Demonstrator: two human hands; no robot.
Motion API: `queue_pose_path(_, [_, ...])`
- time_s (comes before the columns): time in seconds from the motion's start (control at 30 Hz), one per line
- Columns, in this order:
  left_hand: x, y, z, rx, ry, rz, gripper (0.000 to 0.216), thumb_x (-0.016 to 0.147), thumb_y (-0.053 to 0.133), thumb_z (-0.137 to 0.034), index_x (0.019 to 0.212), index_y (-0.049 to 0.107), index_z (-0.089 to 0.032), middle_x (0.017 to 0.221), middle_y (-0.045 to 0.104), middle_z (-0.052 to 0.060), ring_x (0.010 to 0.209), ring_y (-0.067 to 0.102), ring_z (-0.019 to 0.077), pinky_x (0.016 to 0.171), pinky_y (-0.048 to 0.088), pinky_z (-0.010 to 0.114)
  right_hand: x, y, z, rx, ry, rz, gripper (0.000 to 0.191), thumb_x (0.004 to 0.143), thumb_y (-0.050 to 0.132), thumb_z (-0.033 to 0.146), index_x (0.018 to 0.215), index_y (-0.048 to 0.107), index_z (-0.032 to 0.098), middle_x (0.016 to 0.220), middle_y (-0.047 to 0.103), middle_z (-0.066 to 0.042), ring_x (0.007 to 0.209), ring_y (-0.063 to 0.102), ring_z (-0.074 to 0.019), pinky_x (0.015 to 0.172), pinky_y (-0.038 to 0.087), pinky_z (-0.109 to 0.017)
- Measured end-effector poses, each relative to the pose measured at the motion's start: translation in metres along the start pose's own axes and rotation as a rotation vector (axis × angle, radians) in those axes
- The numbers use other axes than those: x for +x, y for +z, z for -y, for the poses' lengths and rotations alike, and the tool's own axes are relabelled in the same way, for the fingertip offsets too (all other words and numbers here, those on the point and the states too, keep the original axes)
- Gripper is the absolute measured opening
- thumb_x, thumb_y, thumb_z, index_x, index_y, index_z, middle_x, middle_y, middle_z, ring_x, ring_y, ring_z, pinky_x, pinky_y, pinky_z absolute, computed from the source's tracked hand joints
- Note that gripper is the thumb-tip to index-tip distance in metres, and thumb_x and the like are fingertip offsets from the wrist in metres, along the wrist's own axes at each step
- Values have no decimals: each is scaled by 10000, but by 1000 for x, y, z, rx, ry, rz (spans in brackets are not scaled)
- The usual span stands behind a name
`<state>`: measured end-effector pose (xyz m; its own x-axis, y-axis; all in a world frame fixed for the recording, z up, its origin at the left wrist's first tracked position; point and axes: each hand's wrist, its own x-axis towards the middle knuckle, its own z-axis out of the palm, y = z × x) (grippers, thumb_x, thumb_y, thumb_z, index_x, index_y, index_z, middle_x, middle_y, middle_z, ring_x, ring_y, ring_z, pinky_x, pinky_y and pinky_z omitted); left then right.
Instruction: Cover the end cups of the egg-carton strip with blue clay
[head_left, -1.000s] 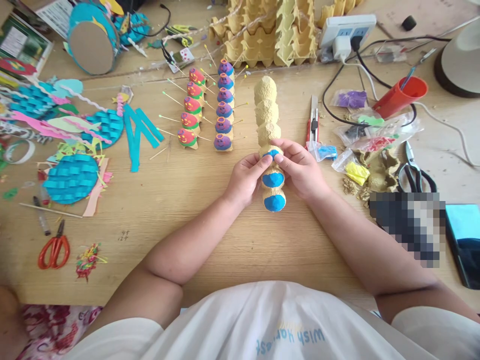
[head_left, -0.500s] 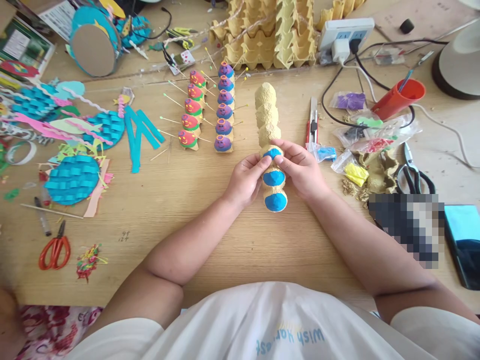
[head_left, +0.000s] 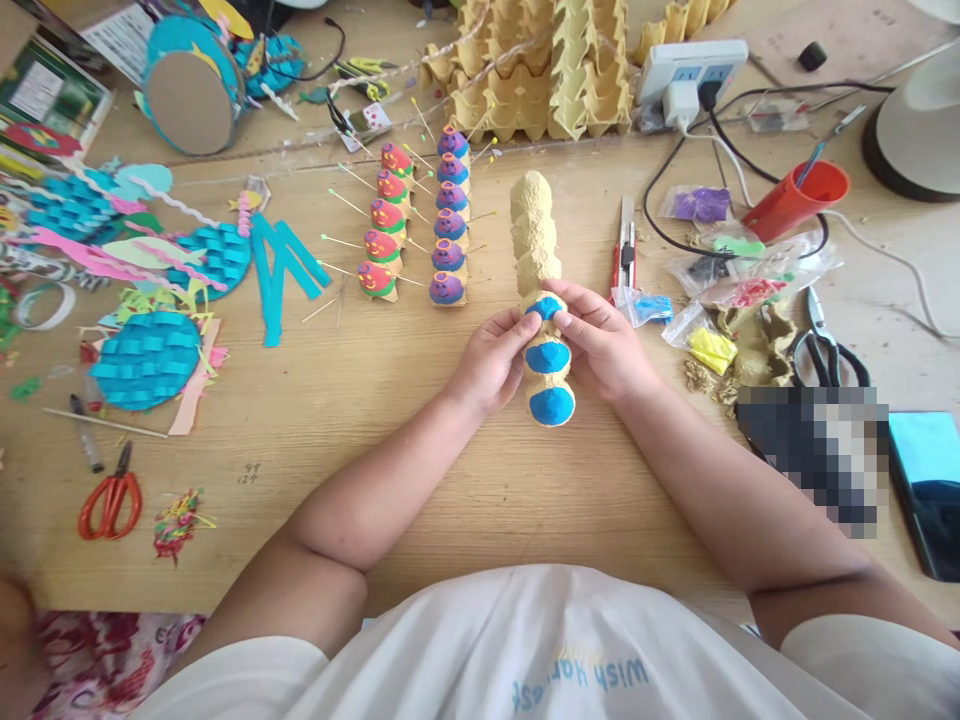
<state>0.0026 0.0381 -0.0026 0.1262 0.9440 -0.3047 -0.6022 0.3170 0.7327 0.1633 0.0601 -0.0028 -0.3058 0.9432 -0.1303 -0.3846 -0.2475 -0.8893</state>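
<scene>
A strip of egg carton cups [head_left: 534,225] stretches away from me in the middle of the table. Its three nearest cups carry patches of blue clay [head_left: 547,357]; the farther ones are bare and tan. My left hand [head_left: 491,358] grips the strip from the left side, thumb on the edge of the third blue patch. From the right, my right hand [head_left: 606,340] grips the same strip, its thumb pressing that patch and its forefinger laid across the cup behind. The fingers under the strip are hidden.
Red-green [head_left: 386,215] and purple-blue caterpillars [head_left: 450,225] with pin-like sticks stand behind left. A utility knife [head_left: 625,250], bagged blue clay [head_left: 651,307] and black-handled scissors [head_left: 825,345] lie right. Orange scissors [head_left: 112,495] and a woven blue disc [head_left: 148,360] lie left. Egg trays [head_left: 525,100] sit behind.
Both hands keep the same grip on the egg carton strip. The whole view has shifted very slightly; nothing was picked up or let go.
</scene>
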Motion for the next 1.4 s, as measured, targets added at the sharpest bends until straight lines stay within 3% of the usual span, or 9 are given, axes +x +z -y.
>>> queue_pose_path(0.2, [-2, 2, 1, -16, 15, 43, 343, 875, 1026, -421, 802, 772, -202, 767, 785, -29, 657, 676, 95, 699, 565, 268, 0, 1, 0, 30, 6, -35, 481, 836, 1010, 533, 1246, 851, 336, 1146, 894, 2, 1071, 831, -228, 1008, 708, -413])
queue_pose_path(0.53, [-2, -2, 0, 15, -27, 60, 426, 796, 1075, -447, 770, 724, -205, 743, 753, -38, 659, 664, 93, 684, 542, 258, 1, -3, -2, 53, 28, -51, 385, 839, 994, 498, 1167, 860, 348, 1070, 891, 16, 1017, 834, -231, 976, 719, -434])
queue_pose_path(0.87, [-1, 0, -1, -19, -15, 51, 337, 853, 1039, -436, 862, 792, -207, 836, 823, -27, 709, 730, 94, 725, 581, 248, 1, -1, 0, 80, 39, -21, 452, 884, 942, 615, 1230, 869, 333, 1132, 906, -12, 1122, 847, -263, 1020, 719, -445])
queue_pose_path(1.0, [-1, 2, -2, -8, -23, 14, 289, 930, 981, -410, 858, 784, -211, 795, 792, -32, 663, 710, 95, 718, 580, 267, 0, 1, 0, 50, 47, -29, 514, 828, 1007, 550, 1274, 861, 344, 1201, 909, -5, 1161, 846, -262, 1043, 714, -444])
queue_pose_path(1.4, [-1, 1, -2, -39, -18, 43, 350, 934, 967, -480, 834, 777, -204, 780, 781, -19, 692, 713, 111, 731, 580, 267, 0, -1, -1, 70, 42, 12, 530, 814, 1025, 478, 1297, 852, 348, 1193, 899, 12, 1134, 840, -232, 1052, 708, -421])
